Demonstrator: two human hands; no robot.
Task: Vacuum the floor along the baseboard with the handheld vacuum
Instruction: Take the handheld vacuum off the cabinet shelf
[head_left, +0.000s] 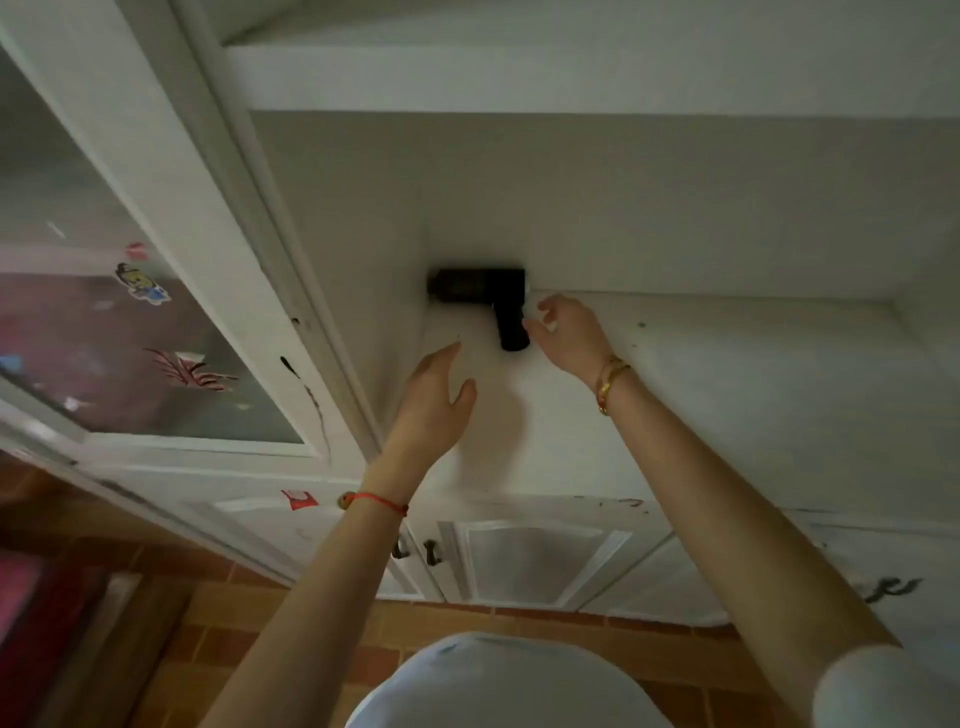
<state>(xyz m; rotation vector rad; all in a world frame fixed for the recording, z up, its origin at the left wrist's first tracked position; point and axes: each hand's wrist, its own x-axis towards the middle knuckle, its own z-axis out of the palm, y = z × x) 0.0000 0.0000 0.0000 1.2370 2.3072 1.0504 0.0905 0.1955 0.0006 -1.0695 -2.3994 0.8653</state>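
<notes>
A small black handheld vacuum (480, 291) lies on the white cabinet shelf (701, 405), in the back left corner of the open niche, its handle pointing toward me. My right hand (566, 332) hovers just right of the handle, fingers spread, perhaps touching it with a fingertip. Lower and to the left of the vacuum, my left hand (434, 400) is raised over the shelf with fingers apart, holding nothing. A red string circles the left wrist and gold bangles the right.
A glass cabinet door (130, 322) with stickers stands open at the left. White lower cabinet doors (535, 561) with dark handles sit below the shelf. Brown brick-pattern floor tiles (270, 639) run along the cabinet base.
</notes>
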